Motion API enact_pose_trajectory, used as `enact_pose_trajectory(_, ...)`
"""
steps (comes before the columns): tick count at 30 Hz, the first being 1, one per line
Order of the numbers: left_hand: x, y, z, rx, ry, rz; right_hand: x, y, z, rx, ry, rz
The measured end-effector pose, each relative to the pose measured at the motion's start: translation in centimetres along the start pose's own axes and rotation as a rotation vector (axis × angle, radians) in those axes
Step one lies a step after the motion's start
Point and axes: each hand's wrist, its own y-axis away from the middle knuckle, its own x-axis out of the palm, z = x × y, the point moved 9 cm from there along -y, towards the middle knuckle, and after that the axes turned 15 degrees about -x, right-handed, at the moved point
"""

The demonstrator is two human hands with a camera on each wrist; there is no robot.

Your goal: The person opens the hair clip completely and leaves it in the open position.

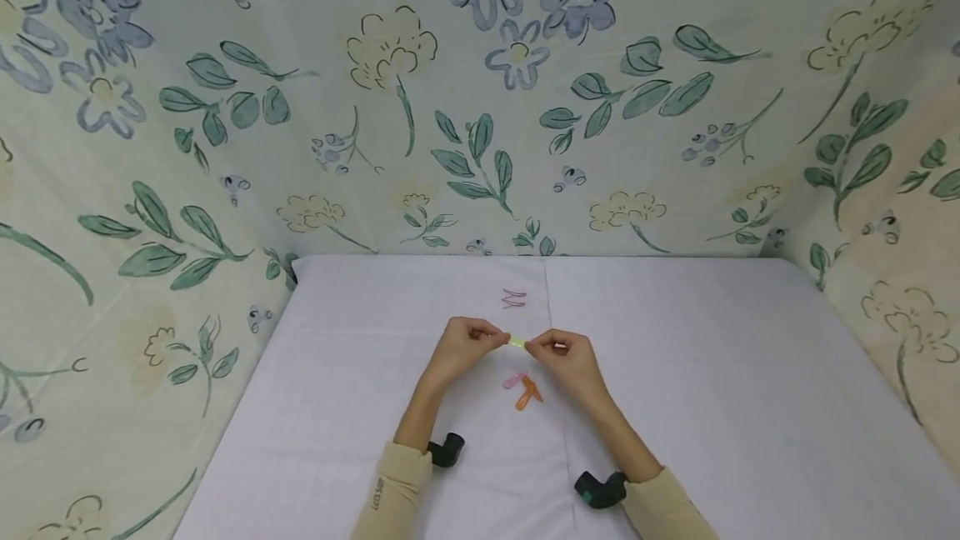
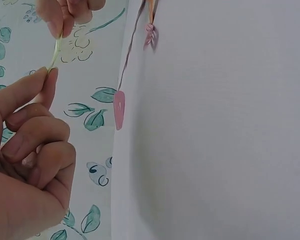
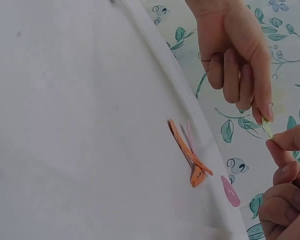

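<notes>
Between my two hands is a slim yellow-green hair clip point(image 1: 517, 342), raised above the white-covered table point(image 1: 712, 382). My left hand point(image 1: 461, 350) pinches one end of it between thumb and index finger, the other fingers curled in. The opposite end is pinched the same way by my right hand point(image 1: 573, 367). In the right wrist view a narrow part of the clip point(image 3: 266, 127) shows between the fingertips; the rest is covered. Below the hands lie orange hair clips point(image 1: 528, 392), with a pink hair clip point(image 1: 514, 380) beside them.
Farther back on the table lie thin pink zigzag pieces point(image 1: 513, 299). Flower-patterned cloth point(image 1: 465, 173) hangs behind the table and at both sides. A black device point(image 1: 446, 450) is at the left wrist, another black device point(image 1: 600, 490) at the right.
</notes>
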Motion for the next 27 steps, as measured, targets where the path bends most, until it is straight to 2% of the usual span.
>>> enact_pose_trajectory(3, -0.5, 0.0, -0.3, 0.025, 0.015, -0.031, 0.2, 0.0, 0.2, -0.033, 0.011, 0.034)
enact_pose_trajectory(5, -0.6, 0.0, -0.3, 0.033, 0.013, -0.041, 0.2, -0.1, 0.6, -0.092, 0.046, 0.05)
enact_pose_trajectory(9, -0.8, 0.0, 0.0, 0.011, 0.043, -0.046, 0.2, -0.2, 2.1, -0.295, 0.133, 0.072)
enact_pose_trajectory(13, -0.8, -0.1, 0.5, -0.043, 0.104, -0.024, 0.2, 0.1, 3.8, -0.511, 0.187, 0.044)
enact_pose_trajectory(17, -0.5, -0.1, 0.7, -0.08, 0.142, 0.032, 0.0, 0.4, 5.2, -0.641, 0.194, -0.004)
enact_pose_trajectory(21, -0.2, -0.1, 0.8, -0.082, 0.149, 0.066, -0.2, 0.4, 5.4, -0.647, 0.192, -0.029)
enact_pose_trajectory(27, -0.4, -0.1, 0.5, -0.008, 0.159, 0.05, -0.3, 0.2, 4.6, -0.564, 0.155, -0.036)
